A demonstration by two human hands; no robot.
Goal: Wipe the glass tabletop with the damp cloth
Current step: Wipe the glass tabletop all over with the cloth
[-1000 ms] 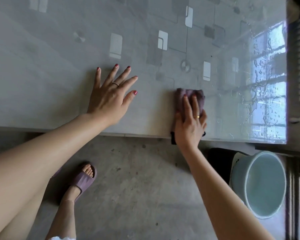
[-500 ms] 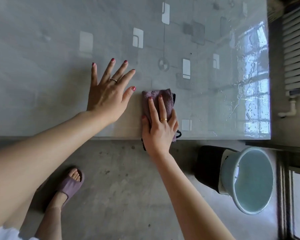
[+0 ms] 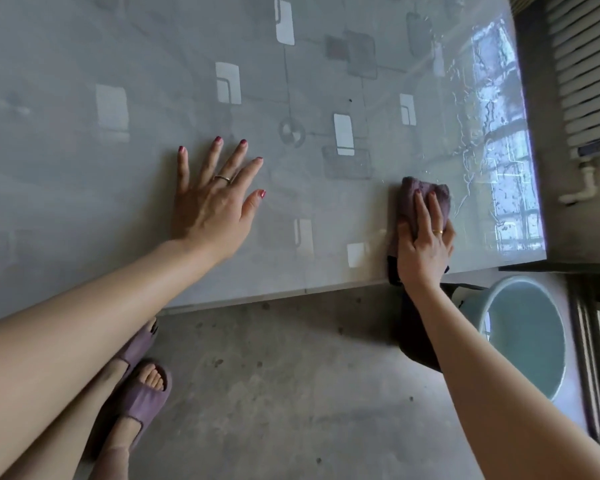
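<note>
The grey glass tabletop (image 3: 84, 188) with pale square patterns fills the upper part of the view. A folded mauve damp cloth (image 3: 409, 199) lies on it near the front edge at the right. My right hand (image 3: 425, 244) presses flat on the cloth, fingers pointing away from me, with the cloth's dark end hanging over the table edge. My left hand (image 3: 215, 206) rests flat on the bare glass to the left, fingers spread, holding nothing. Water streaks and droplets show on the glass right of the cloth.
A pale green bucket (image 3: 523, 337) stands on the concrete floor below the table's right corner, beside a dark object. A white radiator (image 3: 589, 71) and its pipe run along the right wall. My feet in mauve slippers (image 3: 142, 393) stand at lower left.
My right hand has slid the cloth to the right along the front edge, away from my left hand. The left hand has stayed planted on the glass.
</note>
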